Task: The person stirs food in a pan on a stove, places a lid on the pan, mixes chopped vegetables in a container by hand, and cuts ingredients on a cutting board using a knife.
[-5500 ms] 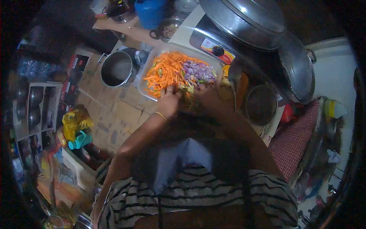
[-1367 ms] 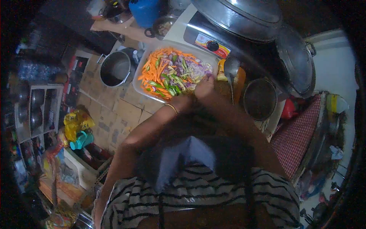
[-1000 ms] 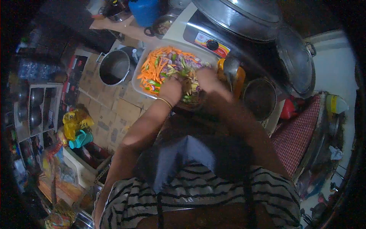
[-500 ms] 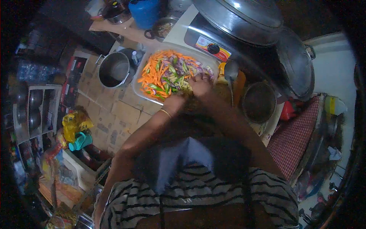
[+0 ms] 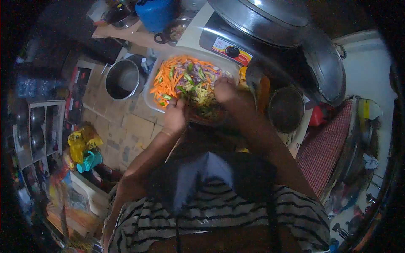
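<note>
Orange carrot strips (image 5: 162,84) fill the left of a translucent tray (image 5: 148,96), with green slices (image 5: 187,77) and purple shreds (image 5: 209,67) further right. At the near edge, the left hand (image 5: 175,116) has bent fingers, perhaps bracing the tray; whether they pinch anything, I cannot tell. The right hand (image 5: 225,90) curls over the vegetables, its grasp hidden, probably set opposite so both reach the mix. As for edges, a metal pot (image 5: 122,79) stands just left, the stove (image 5: 215,31) crowds the far side, and a ladle (image 5: 254,74) limits sideways room on the right; the near side looks freest.
</note>
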`<state>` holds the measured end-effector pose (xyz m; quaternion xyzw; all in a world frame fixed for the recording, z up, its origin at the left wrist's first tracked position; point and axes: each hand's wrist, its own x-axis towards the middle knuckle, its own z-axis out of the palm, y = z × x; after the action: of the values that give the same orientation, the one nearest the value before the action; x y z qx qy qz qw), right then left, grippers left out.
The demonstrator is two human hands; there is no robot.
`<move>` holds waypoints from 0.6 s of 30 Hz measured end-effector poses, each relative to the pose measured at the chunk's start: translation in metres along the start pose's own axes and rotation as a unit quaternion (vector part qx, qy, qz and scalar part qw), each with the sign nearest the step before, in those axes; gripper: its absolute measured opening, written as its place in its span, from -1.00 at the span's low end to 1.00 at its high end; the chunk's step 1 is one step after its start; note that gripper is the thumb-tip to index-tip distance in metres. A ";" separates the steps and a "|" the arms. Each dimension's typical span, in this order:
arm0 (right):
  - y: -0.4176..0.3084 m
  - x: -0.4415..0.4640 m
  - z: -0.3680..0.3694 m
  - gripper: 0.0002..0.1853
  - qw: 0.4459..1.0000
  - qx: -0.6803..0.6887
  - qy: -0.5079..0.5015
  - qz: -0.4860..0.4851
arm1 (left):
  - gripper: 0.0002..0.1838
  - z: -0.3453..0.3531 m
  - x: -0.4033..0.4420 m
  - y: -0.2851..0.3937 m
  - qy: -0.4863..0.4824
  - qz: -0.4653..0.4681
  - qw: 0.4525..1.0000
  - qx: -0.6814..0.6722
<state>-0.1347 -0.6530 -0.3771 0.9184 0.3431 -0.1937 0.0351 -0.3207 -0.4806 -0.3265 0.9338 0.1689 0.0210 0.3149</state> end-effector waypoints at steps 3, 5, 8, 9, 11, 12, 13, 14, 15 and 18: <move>-0.007 -0.012 0.004 -0.60 0.999 0.044 -0.009 -0.003 | -0.73 0.003 -0.022 -0.015 0.028 0.060 0.998 -0.010; -0.017 -0.023 0.006 -0.57 0.997 0.070 0.012 0.015 | -0.74 -0.001 -0.027 -0.005 0.036 0.067 0.997 -0.031; -0.034 -0.036 0.010 -0.53 0.994 0.095 0.037 0.044 | -0.73 0.007 -0.022 -0.006 -0.035 -0.023 0.975 -0.220; -0.040 -0.039 0.009 -0.51 0.994 0.093 0.040 0.051 | -0.73 0.011 -0.021 -0.009 -0.044 -0.021 0.972 -0.228; -0.055 -0.052 -0.009 -0.44 0.995 0.076 0.029 0.058 | -0.72 0.016 -0.021 -0.012 -0.036 0.030 0.985 -0.164; -0.062 -0.060 -0.022 -0.39 0.996 0.064 0.023 0.061 | -0.72 0.018 -0.022 -0.014 -0.019 0.079 0.993 -0.090; -0.066 -0.063 -0.029 -0.33 0.996 0.054 0.017 0.064 | -0.72 0.021 -0.021 -0.017 -0.012 0.100 0.990 -0.103; -0.068 -0.063 -0.030 -0.34 0.996 0.059 0.014 0.068 | -0.73 0.024 -0.018 -0.021 -0.007 0.120 0.986 -0.116; -0.071 -0.063 -0.032 -0.35 0.995 0.065 0.012 0.073 | -0.74 0.028 -0.017 -0.026 -0.003 0.140 0.982 -0.128; -0.075 -0.074 -0.042 -0.42 0.996 0.061 0.006 0.071 | -0.72 0.034 -0.014 -0.036 -0.020 0.173 0.980 -0.091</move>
<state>-0.2197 -0.6333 -0.3055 0.9421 0.2643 -0.2062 -0.0093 -0.3397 -0.4784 -0.3742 0.9167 -0.0044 0.0722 0.3930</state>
